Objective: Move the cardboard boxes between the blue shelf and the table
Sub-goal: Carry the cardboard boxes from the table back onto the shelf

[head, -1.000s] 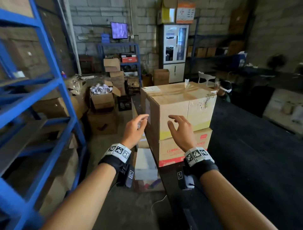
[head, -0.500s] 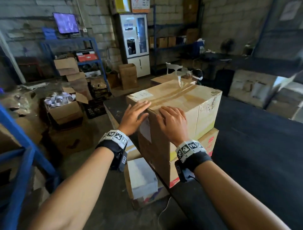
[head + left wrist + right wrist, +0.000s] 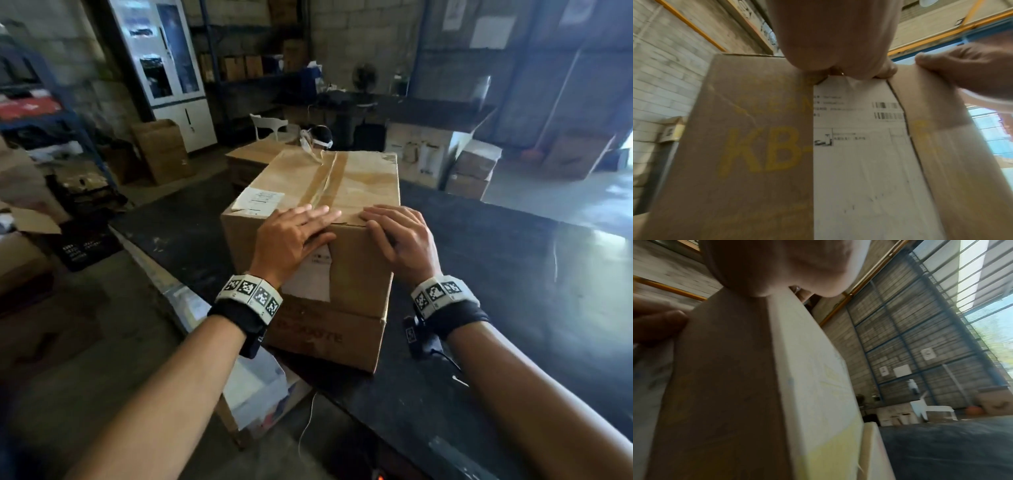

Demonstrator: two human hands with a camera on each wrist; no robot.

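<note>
Two cardboard boxes are stacked near the corner of the black table (image 3: 513,274). The upper box (image 3: 342,185) has brown tape and a white label on top. It sits on a lower box (image 3: 329,337) with red print. My left hand (image 3: 294,236) lies flat over the upper box's near top edge, fingers straight. My right hand (image 3: 397,236) rests on the same edge near the right corner, fingers bent with the tips on top. In the left wrist view the upper box's near face (image 3: 756,146) shows yellow letters and a label, under my left hand (image 3: 834,40).
An open carton (image 3: 260,387) with white contents stands on the floor under the table's near edge. A person (image 3: 320,137) sits beyond the stack. More boxes (image 3: 472,171) stand at the far right, a blue rack (image 3: 78,126) at far left, a white cabinet (image 3: 171,68) behind.
Both hands went from reaching in the air to lying on the upper box's near top edge. My view swung right and closer, so the blue shelf left the picture.
</note>
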